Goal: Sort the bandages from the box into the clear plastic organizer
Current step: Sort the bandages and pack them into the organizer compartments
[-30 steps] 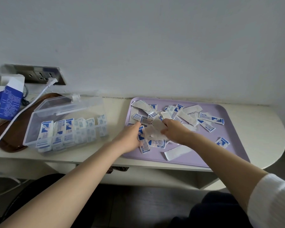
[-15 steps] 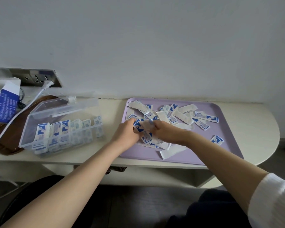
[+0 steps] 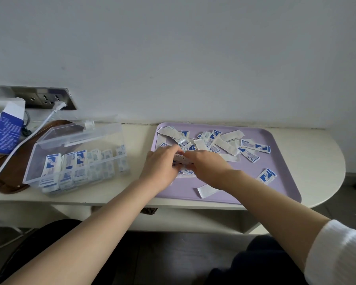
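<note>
2 hands now meet over the near-left part of the purple tray point(image 3: 286, 194). The left hand point(image 3: 162, 167) and right hand point(image 3: 208, 167) have closed in fingertip to fingertip, w/ fingers curled round a small stack of bandages point(image 3: 183, 160) squeezed btwn them. 1 s ago they were a bit apart, picking at a loose white piece on the pile; 0.5 s ago they were drawing wrappers together. So the change is loose pieces turned into 1 squared-up bundle at tray level. Thumbs are hidden, so the exact grip is unclear.

Loose bandages point(image 3: 253, 146) lie scattered over the far half of the tray, w/ 1 alone point(image 3: 266, 176) near its right side. The clear organizer point(image 3: 49, 148) sits to the left on the table point(image 3: 317, 153), lid open, w/ upright packs already in a row. The box point(image 3: 6, 130) stands further left.

Likely meaning: the bundle looks ready to go left into a slot. Plenty is left to sort, so the task is prob. approx half done.
</note>
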The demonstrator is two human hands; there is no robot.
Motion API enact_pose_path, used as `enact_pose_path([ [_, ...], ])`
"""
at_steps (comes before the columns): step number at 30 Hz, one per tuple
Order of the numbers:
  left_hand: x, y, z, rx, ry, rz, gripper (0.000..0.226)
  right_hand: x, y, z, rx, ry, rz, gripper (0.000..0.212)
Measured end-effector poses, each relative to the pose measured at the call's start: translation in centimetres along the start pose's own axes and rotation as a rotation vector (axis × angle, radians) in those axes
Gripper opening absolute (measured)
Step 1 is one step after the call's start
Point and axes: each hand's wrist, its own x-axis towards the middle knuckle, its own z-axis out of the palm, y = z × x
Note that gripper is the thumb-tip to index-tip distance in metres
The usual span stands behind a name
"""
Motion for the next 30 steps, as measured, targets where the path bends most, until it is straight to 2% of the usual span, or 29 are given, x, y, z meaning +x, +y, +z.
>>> enact_pose_path([
  [3,-0.4,0.2,0.7,0.076,-0.055,0.042,0.023,0.0,0.1,0.2,-0.057,-0.020,-0.030,0.027],
  [7,-1.3,0.1,1.5,0.189,-0.095,0.078,0.018,-0.3,0.6,0.8,-0.091,-0.131,-0.019,0.029],
  [11,-1.9,0.1,1.7,0.149,-0.127,0.086,0.014,-0.6,1.0,1.0,-0.081,-0.155,0.009,0.026],
  [15,-1.7,0.3,1.4,0.137,-0.100,0.079,0.015,-0.5,1.3,1.0,0.017,-0.117,0.066,0.028],
  [19,-1.6,0.2,1.1,0.158,-0.065,0.047,0.015,-0.7,2.0,1.7,0.197,-0.092,0.176,0.043],
  [24,-2.0,0.1,1.2,0.266,-0.156,0.047,0.020,-1.2,0.9,2.4,0.387,-0.025,0.207,0.053],
  [30,-1.9,-0.1,0.9,0.319,-0.144,0.016,0.021,-1.0,0.7,2.7,0.320,0.070,0.238,0.046],
])
